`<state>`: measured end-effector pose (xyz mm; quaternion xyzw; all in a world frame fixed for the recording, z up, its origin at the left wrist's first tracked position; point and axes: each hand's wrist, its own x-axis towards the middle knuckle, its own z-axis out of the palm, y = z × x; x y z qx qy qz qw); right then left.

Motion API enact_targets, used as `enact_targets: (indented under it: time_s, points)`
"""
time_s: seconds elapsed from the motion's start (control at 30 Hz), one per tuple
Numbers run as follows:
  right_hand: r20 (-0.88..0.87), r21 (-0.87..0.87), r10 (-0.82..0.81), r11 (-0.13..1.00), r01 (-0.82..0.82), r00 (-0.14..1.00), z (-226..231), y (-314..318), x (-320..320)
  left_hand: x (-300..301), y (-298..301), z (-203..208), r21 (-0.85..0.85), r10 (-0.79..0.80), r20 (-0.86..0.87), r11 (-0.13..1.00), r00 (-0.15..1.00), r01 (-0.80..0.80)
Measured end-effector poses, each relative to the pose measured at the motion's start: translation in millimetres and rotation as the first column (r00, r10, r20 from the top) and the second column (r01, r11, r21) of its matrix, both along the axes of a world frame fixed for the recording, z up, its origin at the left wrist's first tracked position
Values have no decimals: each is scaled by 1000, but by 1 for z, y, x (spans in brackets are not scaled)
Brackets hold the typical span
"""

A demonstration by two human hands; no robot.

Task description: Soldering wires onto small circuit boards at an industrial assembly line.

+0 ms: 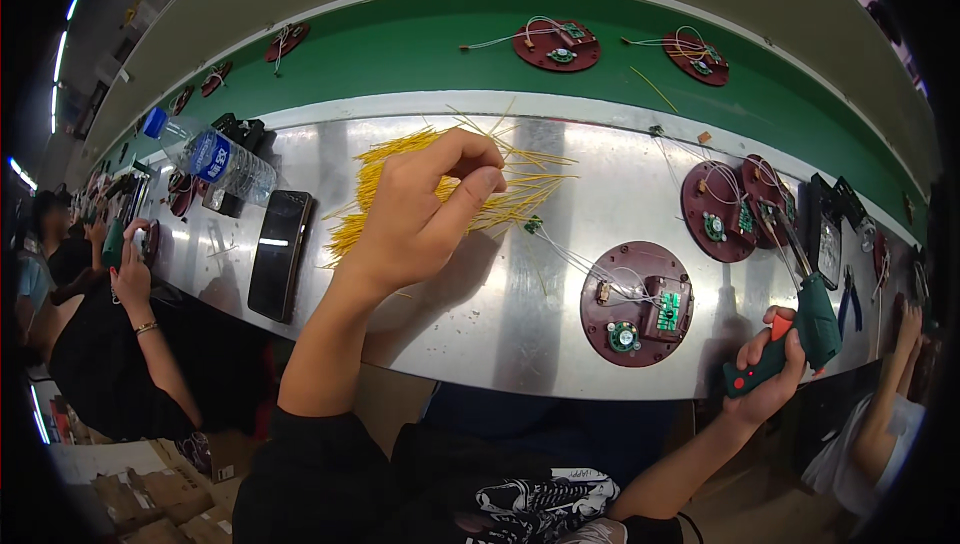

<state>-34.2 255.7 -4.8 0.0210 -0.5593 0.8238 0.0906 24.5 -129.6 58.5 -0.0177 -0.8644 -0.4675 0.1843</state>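
My left hand [420, 209] is over a heap of thin yellow wires [375, 179]. Its thumb and fingers are curled together in a pinch. Whether a wire is between the fingertips is too small to make out. My right hand [775, 369] is wrapped round the grip of a green soldering gun [818, 324] with a red trigger. The gun's metal tip points up and away, near two overlapping dark red discs [712, 212]. Between my hands lies another dark red round disc [637, 339], bearing green circuit boards and thin white wires that run off to the left.
A black phone [280, 256] and a lying water bottle [215, 159] are left of the wires. More discs [556, 46] sit on the green strip behind the metal table [500, 344]. Blue-handled pliers [850, 299] lie at right. Co-workers [140, 344] work on both sides.
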Motion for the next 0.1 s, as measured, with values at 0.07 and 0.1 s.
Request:
enact_targets:
  time_s: [0.07, 0.1]
  points:
    - [16, 9, 10, 1000, -10, 1000, 0, -1, -2, -2, 4, -5, 150, -29, 12, 988, 1000, 27]
    - [16, 7, 2, 1000, -2, 1000, 0, 1, -1, -4, 7, -9, 224, -44, 17, 974, 999, 39]
